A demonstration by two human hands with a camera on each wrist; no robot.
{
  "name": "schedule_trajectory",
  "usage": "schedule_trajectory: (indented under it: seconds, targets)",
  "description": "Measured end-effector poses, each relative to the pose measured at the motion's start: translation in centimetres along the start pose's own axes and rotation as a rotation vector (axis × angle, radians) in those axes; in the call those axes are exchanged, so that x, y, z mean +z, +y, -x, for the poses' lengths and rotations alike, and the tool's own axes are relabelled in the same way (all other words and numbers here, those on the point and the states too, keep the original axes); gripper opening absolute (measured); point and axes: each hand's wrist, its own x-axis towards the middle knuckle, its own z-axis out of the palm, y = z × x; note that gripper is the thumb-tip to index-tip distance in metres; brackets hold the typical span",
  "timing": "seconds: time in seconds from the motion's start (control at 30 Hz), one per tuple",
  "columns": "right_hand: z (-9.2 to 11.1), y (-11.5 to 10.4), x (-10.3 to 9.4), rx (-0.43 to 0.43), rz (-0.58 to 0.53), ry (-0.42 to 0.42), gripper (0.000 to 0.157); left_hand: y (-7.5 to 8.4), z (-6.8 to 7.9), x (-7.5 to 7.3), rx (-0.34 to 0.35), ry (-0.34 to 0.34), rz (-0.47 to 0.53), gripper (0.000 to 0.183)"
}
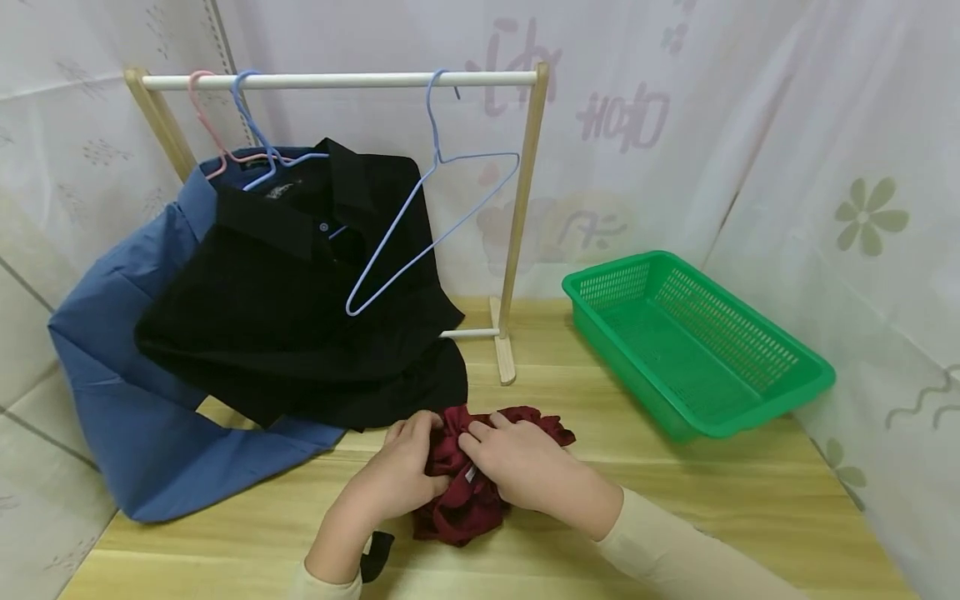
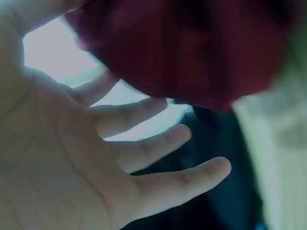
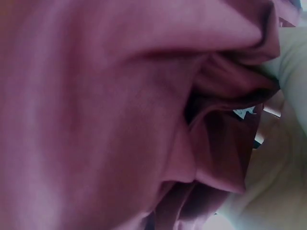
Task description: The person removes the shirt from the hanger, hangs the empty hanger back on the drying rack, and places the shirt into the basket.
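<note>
A crumpled dark red garment (image 1: 465,521) with a satiny sheen and a small white label (image 1: 471,473) lies on the wooden table, near its front. At its left edge rests my left hand (image 1: 397,468), thumb and fingers spread apart around the cloth. The left wrist view shows those fingers nearly straight beside the dark red cloth (image 2: 187,52). My right hand (image 1: 517,461) holds the top of the bunched fabric with curled fingers. Folds of the garment (image 3: 105,115) fill most of the right wrist view and hide the right fingertips.
A rack (image 1: 337,81) stands behind, with a blue garment (image 1: 127,333) and a black collared shirt (image 1: 300,333) on hangers at its left. One bare blue hanger (image 1: 396,281) hangs towards the right. A green basket (image 1: 637,367) sits on the right. A small black object (image 1: 377,557) shows by my left wrist.
</note>
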Motion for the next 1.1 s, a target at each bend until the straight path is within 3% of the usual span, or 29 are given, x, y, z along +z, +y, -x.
schedule_trajectory:
  seconds: [0.1, 0.2, 0.33, 0.47, 0.67, 0.77, 0.83, 0.97, 1.1]
  targets:
    - [-0.6, -0.5, 0.6, 0.004, 0.031, 0.028, 0.043, 1.3, 0.8, -0.3, 0.013, -0.007, -0.010, 0.079]
    - [-1.0, -0.6, 1.1, 0.020, 0.036, 0.013, 0.049, 2.3, 1.0, 0.7, 0.009, -0.048, -0.086, 0.098]
    - [-0.9, -0.5, 1.9, 0.052, -0.013, 0.002, 0.045, 2.6, 0.7, 2.6, -0.095, -0.020, -0.328, 0.115]
    - [0.1, -0.1, 2.8, 0.108, -0.093, -0.007, 0.048, 1.8, 0.4, 3.5, -0.163, -0.033, -0.494, 0.114]
    - [2.0, 1.0, 4.3, 0.187, -0.093, -0.067, 0.081, 1.4, 0.1, 4.0, -0.129, -0.137, -0.531, 0.133]
    - [2.6, 1.5, 5.0, 0.149, -0.075, -0.045, 0.083, 1.4, 0.0, 4.3, -0.119, -0.155, -0.578, 0.137]
    - [2.9, 1.9, 5.2, 0.113, -0.094, -0.049, 0.093, 1.4, -0.2, 4.3, -0.115, -0.158, -0.609, 0.136]
    - [3.4, 2.3, 5.6, 0.063, -0.159, -0.140, 0.122, 1.0, -0.7, 4.0, -0.100, -0.171, -0.629, 0.133]
    - [3.8, 2.6, 6.0, 0.021, -0.182, -0.178, 0.129, 0.3, -0.9, 3.7, -0.059, -0.187, -0.591, 0.131]
